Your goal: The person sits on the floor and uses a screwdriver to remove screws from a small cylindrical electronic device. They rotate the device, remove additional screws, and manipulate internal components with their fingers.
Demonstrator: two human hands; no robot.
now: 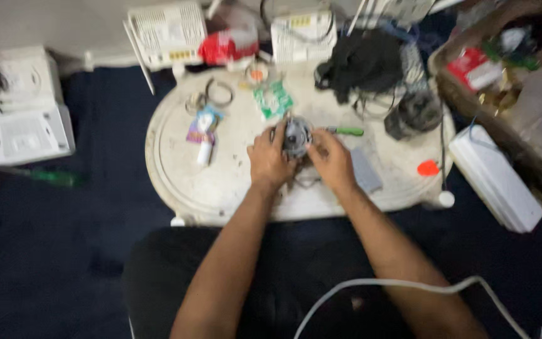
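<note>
A dark navy carpet [64, 263] covered the floor, dim under soft, blurred light. A low, round, off-white worktop [177, 163], scuffed and stained, stood on it. A pale wall [45, 25] ran along the far edge of the carpet. White boxy devices [23, 107] sat far left, and a brown basket [472, 107] far right.
</note>
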